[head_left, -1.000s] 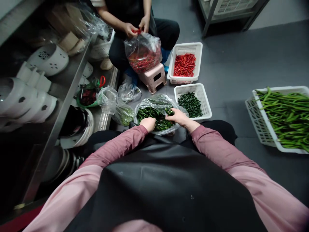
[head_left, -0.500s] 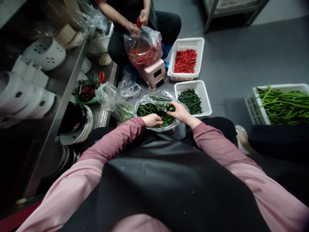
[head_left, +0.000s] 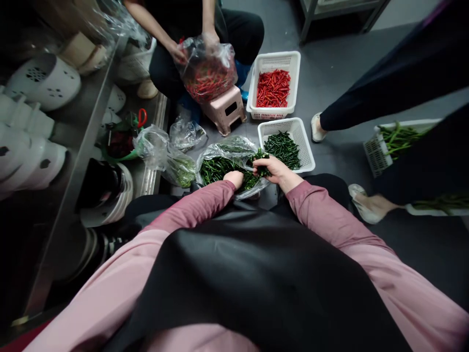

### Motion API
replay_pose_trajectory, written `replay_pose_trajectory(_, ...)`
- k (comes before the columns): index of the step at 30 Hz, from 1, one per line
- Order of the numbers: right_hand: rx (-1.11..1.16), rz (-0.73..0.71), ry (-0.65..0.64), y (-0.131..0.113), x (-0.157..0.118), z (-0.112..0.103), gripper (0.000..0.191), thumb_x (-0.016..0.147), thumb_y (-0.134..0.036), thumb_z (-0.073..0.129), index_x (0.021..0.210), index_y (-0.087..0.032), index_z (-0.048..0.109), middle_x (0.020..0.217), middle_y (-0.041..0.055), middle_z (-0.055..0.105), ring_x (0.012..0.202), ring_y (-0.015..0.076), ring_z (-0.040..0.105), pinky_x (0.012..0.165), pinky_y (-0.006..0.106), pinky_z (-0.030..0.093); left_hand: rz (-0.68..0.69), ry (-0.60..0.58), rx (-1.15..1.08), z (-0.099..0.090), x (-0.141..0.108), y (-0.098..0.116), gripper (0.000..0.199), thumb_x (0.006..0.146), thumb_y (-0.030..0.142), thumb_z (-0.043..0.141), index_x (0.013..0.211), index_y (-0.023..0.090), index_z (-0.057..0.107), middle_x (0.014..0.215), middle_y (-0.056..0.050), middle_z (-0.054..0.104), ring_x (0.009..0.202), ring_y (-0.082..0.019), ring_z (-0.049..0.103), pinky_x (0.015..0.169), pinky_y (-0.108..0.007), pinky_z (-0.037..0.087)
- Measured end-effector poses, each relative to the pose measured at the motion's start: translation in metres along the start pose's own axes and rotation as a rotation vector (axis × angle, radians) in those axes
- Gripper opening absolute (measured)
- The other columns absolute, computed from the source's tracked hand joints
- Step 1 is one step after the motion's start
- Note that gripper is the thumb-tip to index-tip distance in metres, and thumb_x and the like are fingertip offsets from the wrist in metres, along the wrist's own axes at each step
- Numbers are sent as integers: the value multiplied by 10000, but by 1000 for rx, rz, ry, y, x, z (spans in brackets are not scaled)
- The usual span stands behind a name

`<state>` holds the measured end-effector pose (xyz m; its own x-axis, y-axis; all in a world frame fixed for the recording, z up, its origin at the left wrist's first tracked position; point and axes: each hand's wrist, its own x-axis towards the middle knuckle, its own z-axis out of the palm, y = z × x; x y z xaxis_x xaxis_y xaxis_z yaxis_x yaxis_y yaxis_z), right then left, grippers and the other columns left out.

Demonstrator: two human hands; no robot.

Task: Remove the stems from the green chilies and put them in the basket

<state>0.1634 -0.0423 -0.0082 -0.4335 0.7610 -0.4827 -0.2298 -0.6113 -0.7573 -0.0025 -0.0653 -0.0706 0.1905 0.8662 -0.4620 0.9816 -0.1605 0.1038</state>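
Observation:
A clear plastic bag (head_left: 234,146) full of green chilies (head_left: 216,170) lies open in front of my lap. My left hand (head_left: 234,179) is over the bag's near side, its fingers curled down toward the chilies; what they hold, if anything, is hidden. Above the bag's right side, my right hand (head_left: 273,167) is closed round a bunch of green chilies (head_left: 261,161). Just beyond that hand stands a white basket (head_left: 307,146) with more green chilies (head_left: 282,149) in it.
A seated person's hands (head_left: 179,51) are at a bag of red chilies (head_left: 210,80) on a pink stool (head_left: 229,107). Behind stands a basket of red chilies (head_left: 273,88). Another person's legs (head_left: 366,98) span the right side, near green bean baskets (head_left: 379,151). Metal shelving (head_left: 97,112) stands left.
Another person's leg and shoe have come in from the right, covering part of the bean basket. My left hand has moved slightly right. The view has shifted, and the seated person's hands have lowered onto their bag.

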Motion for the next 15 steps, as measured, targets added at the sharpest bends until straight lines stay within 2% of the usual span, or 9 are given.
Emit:
replay_pose_trajectory(2,-43,29,42,2,3,1,135,624,-84,635,658,-149,522,527,6,578,485,114,547,452,223,454,12,22,-43,-5,-7,-10,330,877,317,464,989,154,729,959,-118,720,888,-199,668,825,-249,479)
replay_pose_trajectory(5,-90,65,60,5,6,6,127,617,-70,641,663,-139,544,572,38,617,504,112,560,440,209,452,3,29,-94,-8,-15,-16,340,896,310,440,1052,169,708,999,-119,710,944,-207,656,860,-263,462)
replay_pose_trajectory(10,-112,-21,105,8,9,17,151,586,-84,662,670,-143,550,595,21,619,499,92,538,427,195,439,-19,-132,-18,3,-6,0,371,900,237,398,1136,128,661,1055,-169,683,972,-248,652,848,-332,480)
replay_pose_trajectory(15,-136,-72,114,9,7,21,174,584,-91,671,663,-152,527,565,-8,578,498,85,529,429,186,424,-48,-148,11,3,2,7,333,874,225,434,1023,124,714,1035,-188,687,981,-269,648,849,-348,478)
